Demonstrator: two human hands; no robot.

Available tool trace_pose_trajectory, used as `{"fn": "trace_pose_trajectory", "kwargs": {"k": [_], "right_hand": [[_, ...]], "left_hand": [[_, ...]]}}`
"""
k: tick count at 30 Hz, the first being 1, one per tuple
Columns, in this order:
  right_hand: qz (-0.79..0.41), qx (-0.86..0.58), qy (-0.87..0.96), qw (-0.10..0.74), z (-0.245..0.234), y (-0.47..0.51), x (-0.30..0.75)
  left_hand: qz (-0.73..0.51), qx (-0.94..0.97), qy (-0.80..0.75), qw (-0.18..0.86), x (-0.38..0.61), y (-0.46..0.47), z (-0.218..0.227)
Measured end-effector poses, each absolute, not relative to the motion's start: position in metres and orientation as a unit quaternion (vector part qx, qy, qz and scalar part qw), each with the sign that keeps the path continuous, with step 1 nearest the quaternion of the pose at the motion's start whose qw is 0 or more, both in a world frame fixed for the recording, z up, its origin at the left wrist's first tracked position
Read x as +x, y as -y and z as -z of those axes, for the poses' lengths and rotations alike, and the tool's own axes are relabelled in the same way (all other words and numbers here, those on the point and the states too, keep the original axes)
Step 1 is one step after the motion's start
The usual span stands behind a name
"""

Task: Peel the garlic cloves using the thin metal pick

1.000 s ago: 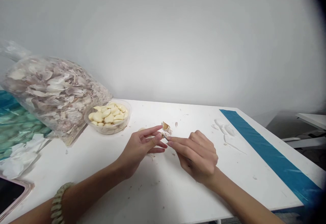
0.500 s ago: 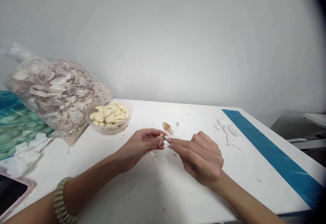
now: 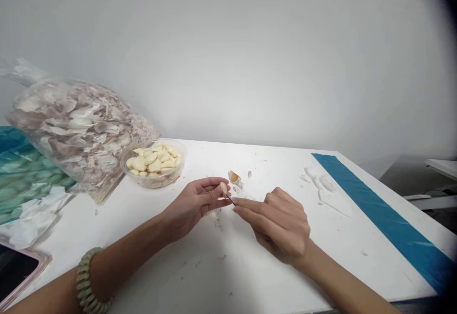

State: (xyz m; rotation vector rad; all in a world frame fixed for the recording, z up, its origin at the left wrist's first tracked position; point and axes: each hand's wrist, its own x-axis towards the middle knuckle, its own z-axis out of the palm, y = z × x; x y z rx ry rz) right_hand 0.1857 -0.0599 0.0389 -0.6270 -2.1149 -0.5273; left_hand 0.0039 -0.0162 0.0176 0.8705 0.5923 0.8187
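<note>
Between the thumb and fingers of my left hand (image 3: 200, 204) is a pale garlic clove (image 3: 223, 189). My right hand (image 3: 280, 223) is closed on a small knife (image 3: 230, 200); only its thin dark blade shows, the rest being hidden in my fingers. The blade's tip touches the lower side of the clove. Just behind my hands, a brown piece of garlic skin (image 3: 234, 177) lies on the white table (image 3: 200, 276). More skin scraps (image 3: 214, 215) lie below my left fingers. To the left stands a clear plastic tub (image 3: 157, 181) heaped with peeled garlic cloves (image 3: 154, 165).
A large clear bag of garlic skins (image 3: 85, 128) leans at the left by the wall. Beside it are a green-tinted bag (image 3: 32, 176), crumpled tissue (image 3: 39, 216) and a pink-edged device (image 3: 17, 271). Blue tape (image 3: 378, 209) runs along the right, near white scraps (image 3: 323, 183).
The garlic clove has turned more upright in my left fingers, showing more of its pale surface. My right hand and the knife have shifted slightly left and down.
</note>
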Motion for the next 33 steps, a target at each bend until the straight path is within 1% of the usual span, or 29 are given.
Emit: {"fn": "trace_pose_trajectory", "kwargs": {"k": [17, 33], "right_hand": [[0.193, -0.238, 0.860, 0.409, -0.0332, 0.0609, 0.1849], [0.186, -0.225, 0.860, 0.419, -0.0330, 0.0610, 0.1826]], "left_hand": [[-0.426, 0.359, -0.308, 0.771, 0.0016, 0.0127, -0.0149], [-0.467, 0.341, -0.354, 0.735, 0.0009, 0.0100, -0.0150]]}}
